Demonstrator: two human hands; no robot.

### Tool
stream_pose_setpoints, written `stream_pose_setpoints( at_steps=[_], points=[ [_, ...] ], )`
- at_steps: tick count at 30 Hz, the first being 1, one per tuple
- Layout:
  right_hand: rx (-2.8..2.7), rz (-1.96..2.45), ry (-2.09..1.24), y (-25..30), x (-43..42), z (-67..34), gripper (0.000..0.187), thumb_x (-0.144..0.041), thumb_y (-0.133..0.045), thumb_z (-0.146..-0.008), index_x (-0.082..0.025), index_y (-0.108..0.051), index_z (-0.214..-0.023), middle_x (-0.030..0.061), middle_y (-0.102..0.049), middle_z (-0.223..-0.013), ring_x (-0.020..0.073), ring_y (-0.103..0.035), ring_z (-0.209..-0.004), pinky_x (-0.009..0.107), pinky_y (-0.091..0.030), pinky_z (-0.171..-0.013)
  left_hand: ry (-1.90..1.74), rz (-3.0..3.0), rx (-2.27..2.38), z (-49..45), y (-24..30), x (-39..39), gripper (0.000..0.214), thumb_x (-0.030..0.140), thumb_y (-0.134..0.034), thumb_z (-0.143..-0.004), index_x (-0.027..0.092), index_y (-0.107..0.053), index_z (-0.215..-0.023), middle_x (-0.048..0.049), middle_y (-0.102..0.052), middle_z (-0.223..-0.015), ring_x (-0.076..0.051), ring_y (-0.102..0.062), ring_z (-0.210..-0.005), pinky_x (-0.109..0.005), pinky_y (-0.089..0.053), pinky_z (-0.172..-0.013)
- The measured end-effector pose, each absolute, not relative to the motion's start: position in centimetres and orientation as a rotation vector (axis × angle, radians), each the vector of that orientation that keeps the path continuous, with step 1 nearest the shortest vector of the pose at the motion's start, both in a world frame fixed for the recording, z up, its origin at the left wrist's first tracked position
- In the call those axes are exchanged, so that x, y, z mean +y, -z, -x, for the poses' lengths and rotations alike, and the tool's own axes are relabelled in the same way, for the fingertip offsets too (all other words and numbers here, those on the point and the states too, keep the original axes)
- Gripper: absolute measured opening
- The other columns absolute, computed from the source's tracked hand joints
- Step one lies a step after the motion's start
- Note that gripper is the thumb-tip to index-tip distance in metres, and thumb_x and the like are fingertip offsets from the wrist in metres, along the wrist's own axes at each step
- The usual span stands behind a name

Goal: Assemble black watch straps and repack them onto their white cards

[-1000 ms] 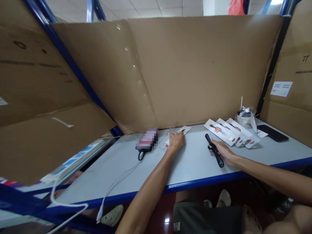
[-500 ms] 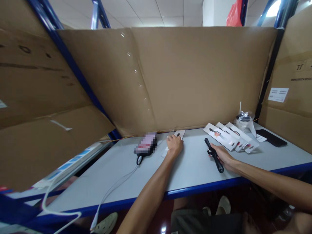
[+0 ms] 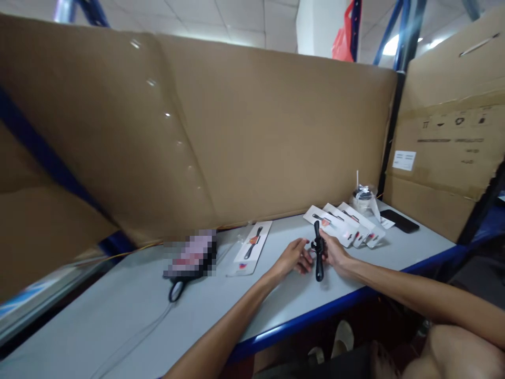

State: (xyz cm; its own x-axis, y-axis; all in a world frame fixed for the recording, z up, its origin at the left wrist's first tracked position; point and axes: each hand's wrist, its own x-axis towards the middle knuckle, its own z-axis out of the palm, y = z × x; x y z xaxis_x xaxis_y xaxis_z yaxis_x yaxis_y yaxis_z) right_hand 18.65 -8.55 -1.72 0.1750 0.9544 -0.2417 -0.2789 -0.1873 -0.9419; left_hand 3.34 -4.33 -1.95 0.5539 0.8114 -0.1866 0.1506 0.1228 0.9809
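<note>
A black watch strap (image 3: 317, 250) stands nearly upright over the grey table (image 3: 118, 310), and my right hand (image 3: 334, 252) is closed around its middle. My left hand (image 3: 292, 256) sits just left of the strap, its fingertips curled toward it and touching near the buckle. A white packing card (image 3: 252, 248) carrying another black strap lies flat to the left of my left hand. Further left rests a dark device (image 3: 189, 259) with a blurred screen and a black loop.
Several white packaged strap cards (image 3: 342, 225) fan out behind my right hand. A clear bag with black parts (image 3: 363, 197) and a black phone (image 3: 399, 220) lie at the far right. Cardboard walls (image 3: 256, 131) enclose the table, and a white cable (image 3: 138, 337) trails toward the front left.
The camera swung right. My left hand left the white card and came over to the strap. My right hand raised the strap from lying on the table to nearly upright.
</note>
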Motion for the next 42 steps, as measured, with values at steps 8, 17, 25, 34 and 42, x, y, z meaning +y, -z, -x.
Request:
stream_pose_setpoints(
  at_steps=[8, 17, 25, 34, 42],
  points=[
    [-0.738, 1.247, -1.192, 1.6, -7.8, -18.8, 0.028, -0.039, -0.052, -0.105, -0.02, -0.055, -0.085, 0.0001, -0.062, -0.066, 0.0128, -0.055, -0.051, 0.024, -0.052, -0.051, -0.532, -1.188, 0.773, -3.9, 1.9, -5.7, 0.028, 0.046, -0.051, -0.101, 0.018, -0.049, -0.104, -0.0001, -0.061, -0.066, -0.012, -0.056, -0.047, -0.023, -0.044, -0.045],
    [-0.84, 1.195, -1.146, 1.8, -7.2, -18.6, 0.022, -0.034, -0.052, -0.103, -0.02, -0.06, -0.088, 0.0016, -0.072, -0.077, 0.0131, -0.066, -0.06, 0.022, -0.051, -0.056, -0.579, -1.419, 0.84, -3.1, 2.5, -4.3, 0.046, 0.064, -0.062, -0.087, 0.021, -0.049, -0.093, 0.0092, -0.047, -0.053, -0.006, -0.033, -0.033, -0.017, -0.012, -0.034],
    [-0.921, 1.249, -1.112, 3.6, -7.1, -19.4, 0.027, -0.024, -0.06, -0.1, -0.017, -0.061, -0.073, -0.0006, -0.064, -0.059, 0.0117, -0.06, -0.051, 0.021, -0.048, -0.051, -0.549, -1.73, 0.929, -2.9, 3.4, -3.4, 0.051, 0.071, -0.053, -0.087, 0.02, -0.053, -0.084, 0.0078, -0.046, -0.045, -0.008, -0.033, -0.03, -0.021, -0.018, -0.035],
    [-0.943, 1.252, -1.068, 3.7, -6.9, -19.2, 0.026, -0.027, -0.07, -0.096, -0.015, -0.066, -0.073, -0.0011, -0.064, -0.056, 0.0112, -0.059, -0.05, 0.021, -0.047, -0.051, -0.671, -1.912, 0.859, -3.3, 3.1, -4.6, 0.048, 0.068, -0.05, -0.092, 0.02, -0.053, -0.085, 0.0078, -0.047, -0.047, -0.008, -0.034, -0.034, -0.022, -0.025, -0.041],
    [-0.983, 1.287, -1.055, 4.0, -6.9, -19.3, 0.029, -0.027, -0.068, -0.095, -0.016, -0.064, -0.069, -0.0005, -0.064, -0.056, 0.0112, -0.057, -0.05, 0.021, -0.046, -0.052, -0.552, -1.791, 0.89, -3.3, 3.3, -4.3, 0.051, 0.068, -0.05, -0.093, 0.019, -0.055, -0.08, 0.0076, -0.043, -0.045, -0.008, -0.03, -0.034, -0.023, -0.021, -0.039]
  ],
)
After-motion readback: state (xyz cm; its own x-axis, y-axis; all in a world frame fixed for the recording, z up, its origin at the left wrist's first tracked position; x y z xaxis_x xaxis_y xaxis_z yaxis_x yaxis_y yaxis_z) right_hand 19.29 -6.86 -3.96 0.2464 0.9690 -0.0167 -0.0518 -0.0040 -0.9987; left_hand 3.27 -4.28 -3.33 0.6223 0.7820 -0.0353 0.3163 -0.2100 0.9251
